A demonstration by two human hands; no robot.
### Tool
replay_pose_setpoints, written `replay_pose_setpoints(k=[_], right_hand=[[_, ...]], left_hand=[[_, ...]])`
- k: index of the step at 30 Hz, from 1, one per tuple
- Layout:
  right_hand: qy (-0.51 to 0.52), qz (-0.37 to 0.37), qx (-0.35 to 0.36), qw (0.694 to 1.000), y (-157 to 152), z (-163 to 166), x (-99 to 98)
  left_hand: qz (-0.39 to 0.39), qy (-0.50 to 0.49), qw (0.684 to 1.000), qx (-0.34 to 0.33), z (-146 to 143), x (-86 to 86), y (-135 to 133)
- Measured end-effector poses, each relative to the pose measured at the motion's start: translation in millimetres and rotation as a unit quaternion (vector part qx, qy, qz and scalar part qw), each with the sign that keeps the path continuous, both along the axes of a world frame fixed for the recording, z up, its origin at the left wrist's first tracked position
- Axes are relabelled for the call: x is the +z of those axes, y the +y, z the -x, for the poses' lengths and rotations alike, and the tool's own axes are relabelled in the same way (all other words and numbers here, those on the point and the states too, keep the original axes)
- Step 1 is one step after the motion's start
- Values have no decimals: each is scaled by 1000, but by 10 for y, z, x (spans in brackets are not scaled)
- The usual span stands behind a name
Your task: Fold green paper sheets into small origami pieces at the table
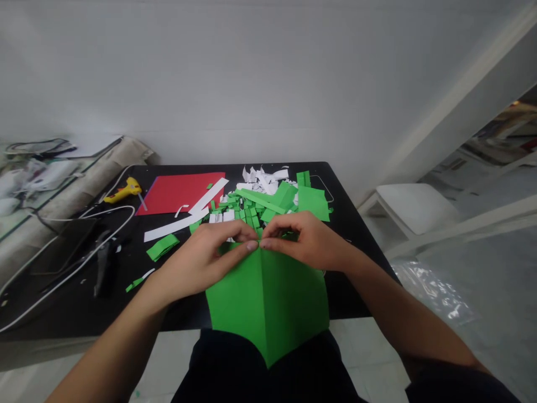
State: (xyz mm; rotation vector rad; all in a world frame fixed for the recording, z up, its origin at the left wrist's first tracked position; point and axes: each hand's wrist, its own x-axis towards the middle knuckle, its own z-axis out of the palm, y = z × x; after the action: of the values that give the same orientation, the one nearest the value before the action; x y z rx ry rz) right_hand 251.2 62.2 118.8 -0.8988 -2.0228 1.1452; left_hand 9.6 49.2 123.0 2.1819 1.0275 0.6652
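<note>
A green sheet of paper (pixel 293 302) with a crease down its middle hangs over the table's front edge toward my lap. My left hand (pixel 222 252) pinches its top edge just left of the crease. Right beside it, my right hand (pixel 297 240) pinches the same edge, and the two thumbs almost touch. Behind my hands lies a heap of green paper scraps (pixel 251 215) and torn white paper pieces (pixel 264 180). A larger green paper piece (pixel 314 202) rests at the heap's right side.
On the black table (pixel 138 313), a red sheet (pixel 180 191) lies at the back left with white strips (pixel 174 226) near it. A yellow glue gun (pixel 123 191) and a white cable (pixel 126 224) are further left. A white stool (pixel 417 207) stands at the right.
</note>
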Motion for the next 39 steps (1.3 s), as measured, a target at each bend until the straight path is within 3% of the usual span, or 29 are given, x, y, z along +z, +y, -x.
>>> replay_pose_setpoints(k=[9,21,35,39], right_hand=[[-12,-9,0,1000,-4,8,5],[22,17,-52,998,-50,61,-96],[4,59,-80,995,-25,-1,-258],[-24,90,-87,992,26,-95,-365]], left_hand=[[1,-2,1000,4,-29,-1,7],[5,-76,995,63,-105,-173,-35],[8,-6,998,64,30,-297,9],[48,-12,997,67,105,-339,65]])
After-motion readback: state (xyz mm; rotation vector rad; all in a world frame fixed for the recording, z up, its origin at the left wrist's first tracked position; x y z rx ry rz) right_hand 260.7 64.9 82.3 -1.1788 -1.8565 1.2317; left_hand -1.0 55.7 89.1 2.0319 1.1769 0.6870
